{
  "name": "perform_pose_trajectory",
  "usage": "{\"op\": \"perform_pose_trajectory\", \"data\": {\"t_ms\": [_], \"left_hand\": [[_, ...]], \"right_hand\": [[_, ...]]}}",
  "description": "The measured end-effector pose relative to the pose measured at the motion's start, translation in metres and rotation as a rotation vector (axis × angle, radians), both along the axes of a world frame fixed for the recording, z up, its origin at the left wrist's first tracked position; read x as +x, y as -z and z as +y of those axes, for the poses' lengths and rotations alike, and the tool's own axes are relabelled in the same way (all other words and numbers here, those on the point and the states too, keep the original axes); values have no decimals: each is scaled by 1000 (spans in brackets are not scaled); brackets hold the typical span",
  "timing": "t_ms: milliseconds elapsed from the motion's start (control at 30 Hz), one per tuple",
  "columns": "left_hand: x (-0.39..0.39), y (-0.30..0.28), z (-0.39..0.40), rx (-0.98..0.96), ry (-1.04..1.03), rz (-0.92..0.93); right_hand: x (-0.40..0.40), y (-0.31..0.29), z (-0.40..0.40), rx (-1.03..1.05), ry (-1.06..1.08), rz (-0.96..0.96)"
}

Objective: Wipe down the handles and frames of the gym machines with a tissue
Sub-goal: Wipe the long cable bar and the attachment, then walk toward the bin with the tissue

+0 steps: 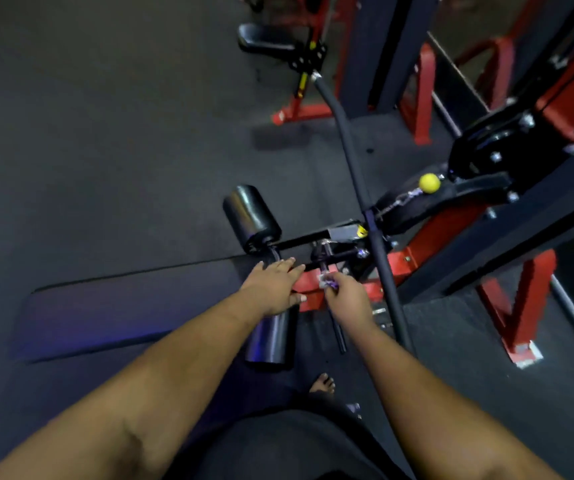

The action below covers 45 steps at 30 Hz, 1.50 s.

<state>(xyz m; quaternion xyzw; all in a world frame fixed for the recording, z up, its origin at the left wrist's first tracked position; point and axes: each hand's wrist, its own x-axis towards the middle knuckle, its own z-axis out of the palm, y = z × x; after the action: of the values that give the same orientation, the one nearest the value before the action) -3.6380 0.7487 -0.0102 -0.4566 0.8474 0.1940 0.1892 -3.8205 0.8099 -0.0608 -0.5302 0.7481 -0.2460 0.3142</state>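
Tissue (327,283) bunched in right hand (346,299), fingers curled round it, pressed at black crossbar (334,258) of machine's knee-pad assembly, above red frame (417,247). Left hand (273,285) flat, fingers straight, holding nothing, hovering over near roller pad (270,337); contact unclear. Judgement: wiping mid-way on this machine's small parts. Long pulldown bar (358,174), far roller pad (251,216) and red frame show no sign either way of being wiped. Other machines behind probably left.

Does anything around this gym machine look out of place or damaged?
Nothing looks damaged or spilled. One oddity: a bare foot stands on the gym floor beside the lower roller pad.
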Motion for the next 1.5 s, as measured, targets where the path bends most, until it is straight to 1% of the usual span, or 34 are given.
{"op": "perform_pose_trajectory", "data": {"t_ms": [167,367,600,800,1000,1233,1500], "left_hand": [[105,-37,34,-123,-161,57],[261,-74,96,-155,-386,79],[426,-110,160,-236,-641,70],[531,-132,185,-301,-805,54],[626,-142,170,-336,-880,-6],[735,-148,112,-337,-918,-71],[846,-146,58,-394,-946,-48]], "right_hand": [[98,-37,-14,-80,-196,68],[259,-81,-6,-182,-397,46],[427,-122,13,-204,-604,57],[545,-150,9,-234,-774,101],[649,-155,-25,-251,-873,64],[764,-152,-95,-242,-903,-1],[885,-156,-151,-253,-948,16]]}}
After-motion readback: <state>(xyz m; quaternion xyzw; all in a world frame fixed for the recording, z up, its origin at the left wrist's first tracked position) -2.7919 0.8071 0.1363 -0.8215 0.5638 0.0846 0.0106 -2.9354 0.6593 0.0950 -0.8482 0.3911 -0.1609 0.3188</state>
